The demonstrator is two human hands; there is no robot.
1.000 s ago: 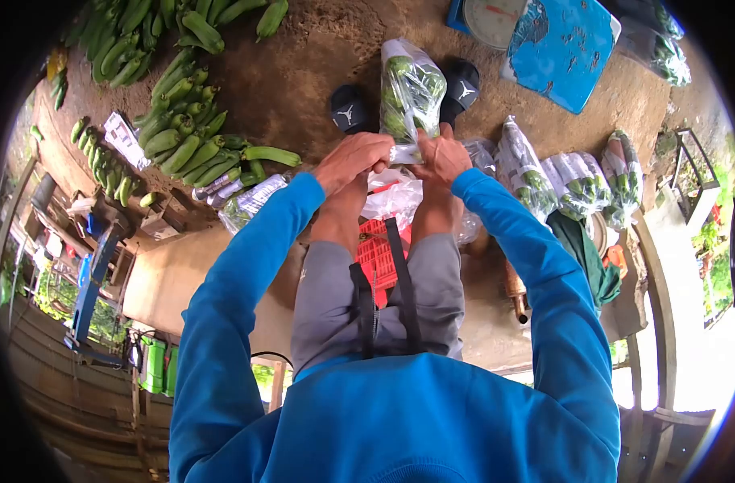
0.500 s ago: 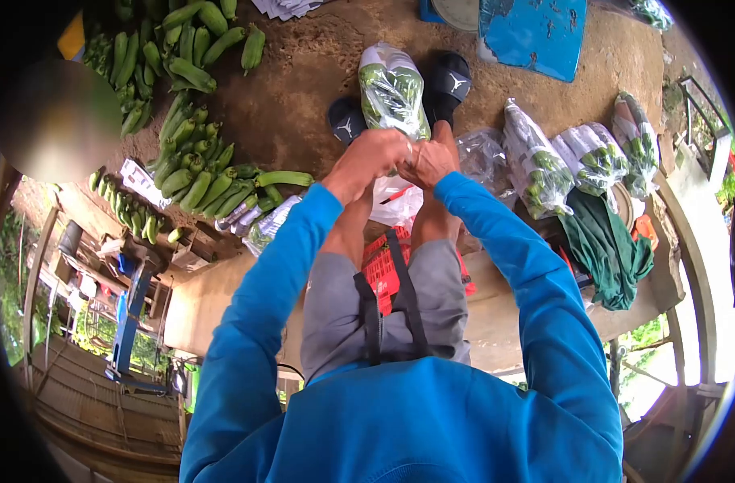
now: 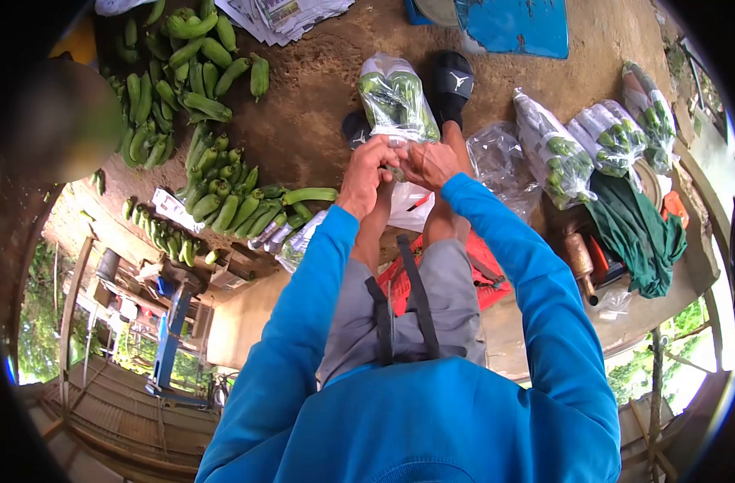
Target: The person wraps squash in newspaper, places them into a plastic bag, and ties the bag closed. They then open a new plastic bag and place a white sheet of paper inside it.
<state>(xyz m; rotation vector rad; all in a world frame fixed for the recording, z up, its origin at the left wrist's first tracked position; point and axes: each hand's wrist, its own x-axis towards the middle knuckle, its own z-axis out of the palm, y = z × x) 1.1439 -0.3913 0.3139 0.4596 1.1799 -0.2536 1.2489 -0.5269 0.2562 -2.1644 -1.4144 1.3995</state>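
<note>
Between my feet a clear plastic bag [image 3: 395, 97] of green vegetables, partly wrapped in paper, lies on the brown ground. Its gathered near end is pinched in my left hand [image 3: 367, 175], fingers bent around the plastic. Close beside it, almost touching, my right hand [image 3: 432, 163] also grips the bag's end with curled fingers. The fingertips of both hands meet at the bag's mouth, where small details are hard to make out.
Piles of loose green vegetables [image 3: 222, 185] lie at left, with newspaper sheets [image 3: 283, 18] behind. Several filled bags [image 3: 548, 149], an empty plastic bag [image 3: 500, 161] and a green cloth [image 3: 637, 233] are at right. A blue panel [image 3: 516, 28] stands at the top.
The view has shifted a little. My hands have moved slightly apart at the bag's gathered end, and more of my left fingers shows. The red item between my legs is more exposed.
</note>
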